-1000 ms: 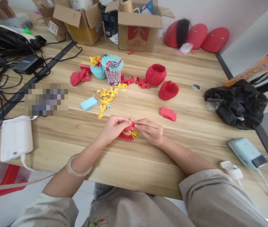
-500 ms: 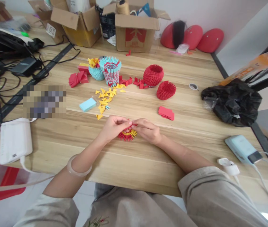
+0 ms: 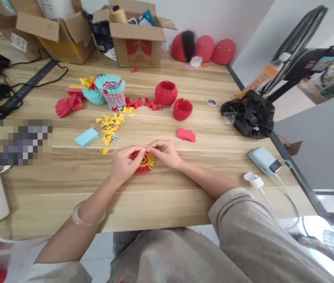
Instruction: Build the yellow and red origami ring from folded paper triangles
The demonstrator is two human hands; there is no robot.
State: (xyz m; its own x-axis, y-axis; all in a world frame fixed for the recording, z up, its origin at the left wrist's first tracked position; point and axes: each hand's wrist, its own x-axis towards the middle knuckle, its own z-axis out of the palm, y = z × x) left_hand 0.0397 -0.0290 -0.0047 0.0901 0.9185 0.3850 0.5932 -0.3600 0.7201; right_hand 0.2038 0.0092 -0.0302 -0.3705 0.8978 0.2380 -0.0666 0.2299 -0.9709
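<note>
A round red and yellow folded-paper piece (image 3: 145, 167) lies on the wooden table below my fingertips, its spikes fanning outward. My left hand (image 3: 125, 162) is closed in a pinch at its upper left edge. From the right, my right hand (image 3: 165, 153) pinches at the top edge, its fingertips touching those of the left. A bit of red paper shows between the fingertips, mostly hidden. Yellow folded triangles (image 3: 107, 135) lie scattered beyond my left hand, beside a light blue paper stack (image 3: 87, 137). A red paper stack (image 3: 186, 135) lies beyond my right hand.
Farther back stand a blue and red paper vase (image 3: 114, 94), a light blue one (image 3: 94, 95) and two red ones (image 3: 166, 94). Cardboard boxes (image 3: 139, 49) line the back. A black plastic bag (image 3: 252, 114), power bank (image 3: 263, 159) and white plug (image 3: 253, 180) are at right.
The camera view has turned to the right, so the table's contents appear farther left. Both hands stay together at the round piece, with the right hand's fingers bent differently.
</note>
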